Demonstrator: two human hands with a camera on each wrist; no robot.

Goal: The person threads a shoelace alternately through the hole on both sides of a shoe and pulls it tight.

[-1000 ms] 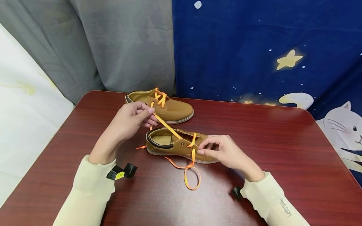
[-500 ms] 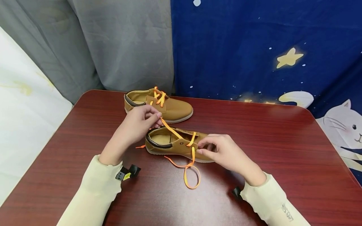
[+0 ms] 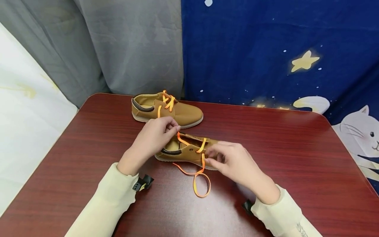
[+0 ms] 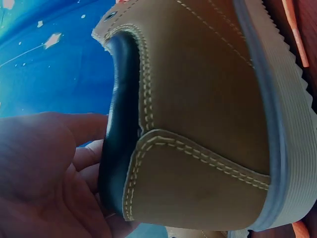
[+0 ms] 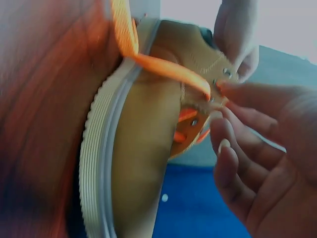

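Lacing is under way on the near shoe (image 3: 189,149), mid-table: the left hand (image 3: 154,138) pinches the orange lace (image 3: 181,138), and the right hand (image 3: 234,161) pinches the eyelet flap. Next, I judge, the tip needs threading through 1 eyelet.

Even bright light; wrist views blurred, tinted, close up.

– Where does the head view look from?
– Above, down onto both hands; each wrist view sits close beside its hand, both sharing the tan suede shoe (image 3: 189,149).
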